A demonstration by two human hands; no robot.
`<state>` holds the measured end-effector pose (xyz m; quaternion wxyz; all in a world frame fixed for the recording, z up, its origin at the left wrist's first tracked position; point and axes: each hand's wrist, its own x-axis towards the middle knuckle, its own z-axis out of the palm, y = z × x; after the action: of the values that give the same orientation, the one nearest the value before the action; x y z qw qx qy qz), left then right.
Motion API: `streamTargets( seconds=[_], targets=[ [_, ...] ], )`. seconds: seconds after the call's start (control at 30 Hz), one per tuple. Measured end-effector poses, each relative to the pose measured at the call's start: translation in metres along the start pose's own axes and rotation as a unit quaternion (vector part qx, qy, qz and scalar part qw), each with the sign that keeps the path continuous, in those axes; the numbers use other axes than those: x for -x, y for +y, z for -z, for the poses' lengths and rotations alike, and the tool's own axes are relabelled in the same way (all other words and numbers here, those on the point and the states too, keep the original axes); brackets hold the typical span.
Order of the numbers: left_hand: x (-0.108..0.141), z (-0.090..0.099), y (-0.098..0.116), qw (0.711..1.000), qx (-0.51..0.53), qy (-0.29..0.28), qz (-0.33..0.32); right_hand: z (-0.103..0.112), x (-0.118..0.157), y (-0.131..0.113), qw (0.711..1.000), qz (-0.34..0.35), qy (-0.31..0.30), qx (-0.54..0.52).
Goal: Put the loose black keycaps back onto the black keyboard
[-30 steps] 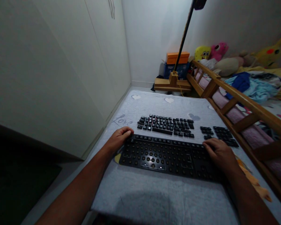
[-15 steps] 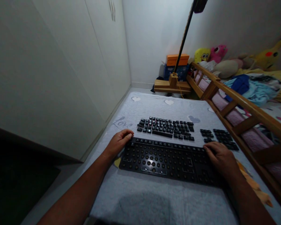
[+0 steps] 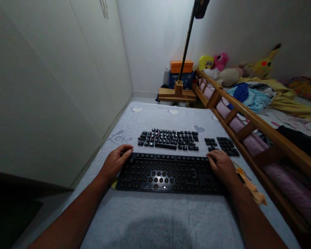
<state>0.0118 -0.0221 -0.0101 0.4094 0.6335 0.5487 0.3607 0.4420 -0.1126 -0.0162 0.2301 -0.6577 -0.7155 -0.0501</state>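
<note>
A black keyboard (image 3: 160,174) lies on the grey-blue cloth in front of me. Most of its keycaps are off, leaving rows of round key seats; only the top row still has caps. My left hand (image 3: 118,159) is closed on its far left corner, thumb and fingers pinching the edge. At the far right end, my right hand (image 3: 220,164) grips the edge and covers part of that end. Beyond the keyboard, loose black keycaps (image 3: 171,139) are laid out in rows, a long space bar (image 3: 166,146) among them. Another group of keycaps (image 3: 227,145) sits near my right hand.
A cloth with hearts and the word Love covers the surface (image 3: 150,214). White cabinet doors (image 3: 54,76) stand on the left. A wooden bed rail (image 3: 254,128) runs along the right. An orange item (image 3: 251,186) lies beside my right forearm. Behind stands a pole on a wooden base (image 3: 177,92).
My view has swung to the right and tilted slightly, so everything appears further left and the keyboard looks more level. Both hands keep the same hold on it.
</note>
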Motion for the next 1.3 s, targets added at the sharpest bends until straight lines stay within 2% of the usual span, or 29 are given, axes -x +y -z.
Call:
streamTargets(
  seconds=[0.23, 0.33, 0.4, 0.47, 0.57, 0.7, 0.87, 1.0, 1.13, 1.3],
  targets=[
    [0.003, -0.002, 0.001, 1.000, -0.023, 0.003, 0.010, 0.007, -0.001, -0.004, 0.999, -0.021, 0.013, -0.041],
    [0.004, -0.004, 0.002, 0.999, -0.023, 0.019, 0.017, 0.020, -0.002, 0.001, 0.989, -0.081, 0.087, -0.093],
    [0.002, -0.005, 0.003, 0.999, -0.016, 0.033, 0.018, 0.030, -0.002, 0.005, 0.972, -0.142, 0.148, -0.117],
    [-0.006, -0.004, 0.005, 0.999, -0.001, 0.047, 0.017, 0.039, -0.004, 0.008, 0.955, -0.193, 0.183, -0.133],
    [-0.029, 0.000, 0.010, 0.997, 0.041, 0.062, 0.033, 0.050, -0.014, 0.004, 0.950, -0.209, 0.174, -0.153],
    [-0.066, 0.000, 0.016, 0.986, 0.099, 0.117, 0.063, 0.052, -0.046, -0.017, 0.972, -0.135, 0.113, -0.154],
    [-0.091, -0.014, 0.008, 0.968, 0.170, 0.173, 0.060, 0.031, -0.105, -0.065, 0.989, -0.031, 0.023, -0.141],
    [-0.088, -0.020, -0.004, 0.977, 0.150, 0.152, 0.025, -0.003, -0.148, -0.110, 0.994, 0.011, -0.095, -0.060],
    [-0.083, -0.019, -0.009, 0.986, 0.092, 0.139, -0.007, -0.041, -0.179, -0.143, 0.989, 0.020, -0.138, -0.038],
    [-0.087, -0.019, -0.012, 0.984, 0.072, 0.158, -0.028, -0.077, -0.200, -0.160, 0.986, -0.003, -0.166, 0.001]
  ],
)
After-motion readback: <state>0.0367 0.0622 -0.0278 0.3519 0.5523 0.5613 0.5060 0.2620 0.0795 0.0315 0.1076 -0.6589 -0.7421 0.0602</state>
